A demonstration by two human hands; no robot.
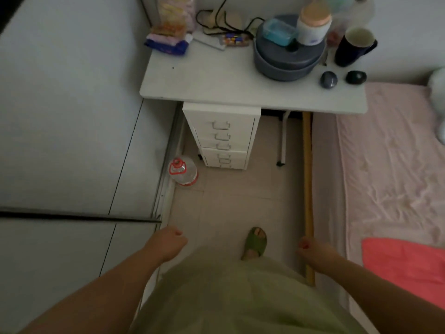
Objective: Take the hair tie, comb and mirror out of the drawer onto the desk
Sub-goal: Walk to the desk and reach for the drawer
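Note:
A white drawer unit (224,136) with several shut drawers and metal handles stands under the left part of the white desk (216,83). The hair tie, comb and mirror are not visible. My left hand (167,242) hangs low at the bottom left of the floor strip, fingers curled into a loose fist with nothing in it. My right hand (313,251) hangs at the bottom right beside the bed edge, fingers curled, holding nothing. Both hands are far from the drawers.
On the desk stand a grey lidded pot (286,61) with a blue box and a jar on it, a dark mug (354,47), snack packs and cables. A water bottle (184,171) sits on the floor left of the drawers. A pink bed (390,165) lies right, wardrobe doors left.

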